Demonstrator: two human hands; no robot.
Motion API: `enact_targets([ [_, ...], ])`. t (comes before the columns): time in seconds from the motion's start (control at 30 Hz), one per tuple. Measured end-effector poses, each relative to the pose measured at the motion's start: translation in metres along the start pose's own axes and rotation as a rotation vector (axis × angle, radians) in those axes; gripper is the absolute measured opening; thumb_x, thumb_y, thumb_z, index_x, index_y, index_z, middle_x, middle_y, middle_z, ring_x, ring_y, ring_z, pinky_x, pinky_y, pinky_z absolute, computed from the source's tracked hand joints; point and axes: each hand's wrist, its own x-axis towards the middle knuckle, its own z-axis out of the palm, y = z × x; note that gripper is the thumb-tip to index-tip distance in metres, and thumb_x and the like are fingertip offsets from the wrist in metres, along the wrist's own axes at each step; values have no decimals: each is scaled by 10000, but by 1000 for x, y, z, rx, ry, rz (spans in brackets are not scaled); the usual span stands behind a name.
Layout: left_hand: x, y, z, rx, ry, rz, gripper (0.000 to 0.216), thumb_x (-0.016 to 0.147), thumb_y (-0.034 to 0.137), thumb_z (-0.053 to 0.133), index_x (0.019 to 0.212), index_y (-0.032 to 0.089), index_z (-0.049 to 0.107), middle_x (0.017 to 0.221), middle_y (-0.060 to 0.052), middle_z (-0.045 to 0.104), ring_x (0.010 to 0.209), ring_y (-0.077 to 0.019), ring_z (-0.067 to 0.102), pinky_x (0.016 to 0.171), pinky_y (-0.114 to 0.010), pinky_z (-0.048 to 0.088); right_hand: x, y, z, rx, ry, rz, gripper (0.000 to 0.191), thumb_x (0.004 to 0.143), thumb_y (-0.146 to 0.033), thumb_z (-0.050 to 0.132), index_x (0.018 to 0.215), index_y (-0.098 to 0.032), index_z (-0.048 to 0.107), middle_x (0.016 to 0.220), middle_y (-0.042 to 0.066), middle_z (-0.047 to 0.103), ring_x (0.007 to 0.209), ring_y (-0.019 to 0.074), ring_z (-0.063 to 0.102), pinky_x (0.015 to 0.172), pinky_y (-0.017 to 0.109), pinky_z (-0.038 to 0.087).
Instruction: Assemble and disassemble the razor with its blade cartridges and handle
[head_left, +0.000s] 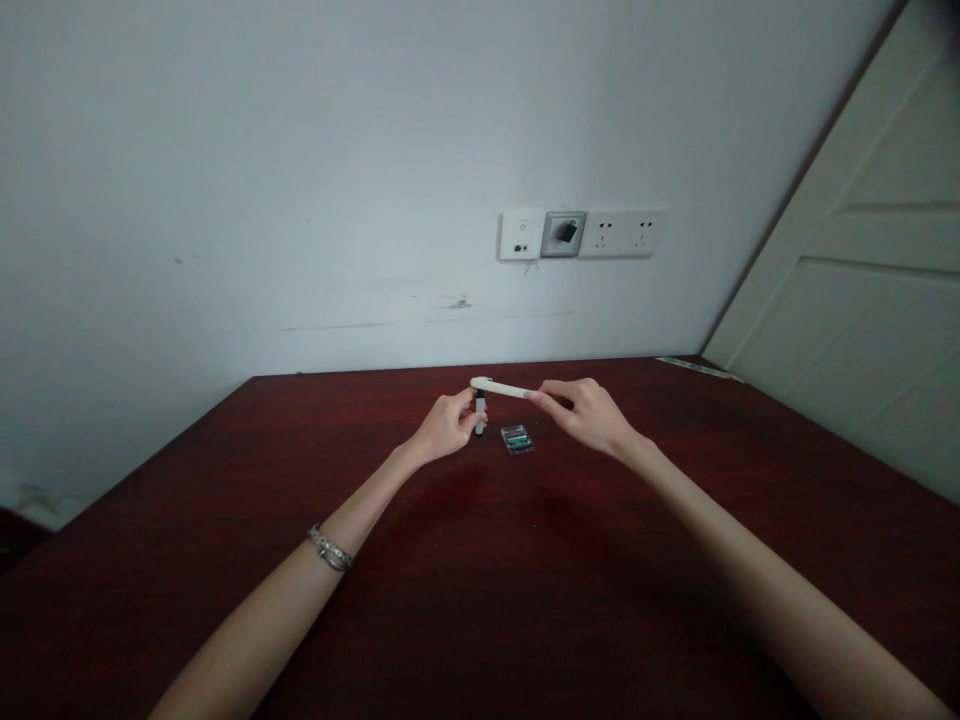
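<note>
My left hand (pixel 448 424) is closed, pinching a narrow grey piece with black ends (pixel 480 413) that stands upright between thumb and fingers. In my right hand (pixel 586 408), thumb and fingers grip the grey-tipped end of a slim white handle (pixel 504 389), which looks like a razor handle. Its wider far end lies right above the grey piece, by my left fingertips; whether the two are joined I cannot tell. Between and slightly below the hands, a small clear plastic case (pixel 517 440) with teal and dark strips inside rests on the tabletop.
The dark red wooden table (pixel 480 580) meets a white wall (pixel 337 180) at its back edge. Sockets (pixel 621 234) and a black plug (pixel 566 232) are on the wall. A pale panelled door (pixel 877 240) stands at the right, with a thin strip (pixel 697 368) near the table's back right corner.
</note>
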Motion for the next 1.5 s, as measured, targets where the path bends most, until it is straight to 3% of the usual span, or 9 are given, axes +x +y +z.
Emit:
enact_targets([
  [0.43,-1,-1,1,10,-19,-17,47,811,191,499,808,145,506,704,-34,627,624,-128,613,621,-251,498,1,3,-2,70,25,66,449,860,-541,374,627,-192,535,530,-20,442,520,116,399,547,250,279],
  [0.57,-1,1,1,-28,-30,-27,51,805,191,505,810,140,507,710,-37,629,616,-127,616,627,-262,510,4,13,-6,291,49,143,453,855,-540,383,640,-176,547,556,-14,437,550,117,402,532,247,287],
  [0.73,-1,3,2,-102,-15,-60,67,793,192,525,811,128,518,714,-46,635,617,-139,636,622,-272,525,7,16,-8,688,-158,211,345,825,-541,443,792,-200,490,531,-64,343,440,83,301,420,218,229],
  [0.83,-1,4,2,-117,-9,-62,79,792,194,530,826,122,531,714,-49,640,614,-139,639,621,-275,531,7,15,-9,777,-174,226,303,824,-511,463,776,-212,443,505,-80,313,399,73,269,384,211,204],
  [1.07,0,1,3,-111,-7,-74,104,779,191,533,857,122,536,719,-53,642,618,-151,648,596,-273,533,6,12,-9,586,-97,173,361,861,-471,411,742,-159,548,522,-40,389,471,92,373,441,226,290],
  [1.23,-1,5,4,-109,-11,-53,94,777,189,527,848,126,526,704,-45,633,611,-147,640,584,-268,527,3,6,-10,509,-131,-5,409,893,-374,399,1230,-174,515,600,-28,471,543,107,412,511,238,339],
  [1.33,-1,8,3,-103,-15,-47,76,779,177,522,835,126,524,690,-40,631,607,-138,635,590,-258,525,2,2,-9,450,-147,-54,426,911,-345,372,1304,-213,471,625,-12,559,545,114,465,529,246,376],
  [1.43,-1,8,3,-106,-20,-50,70,781,173,522,832,125,526,702,-44,636,618,-137,637,598,-257,528,3,0,-6,394,-104,-127,395,906,-328,388,1271,-247,516,932,42,682,778,163,599,706,310,467],
  [1.5,-1,7,3,-109,-22,-59,66,784,178,523,825,125,525,700,-46,636,620,-142,639,598,-260,529,3,-1,-4,379,-69,-188,384,903,-302,396,1264,-264,522,1167,40,625,1000,191,588,868,356,446],
])
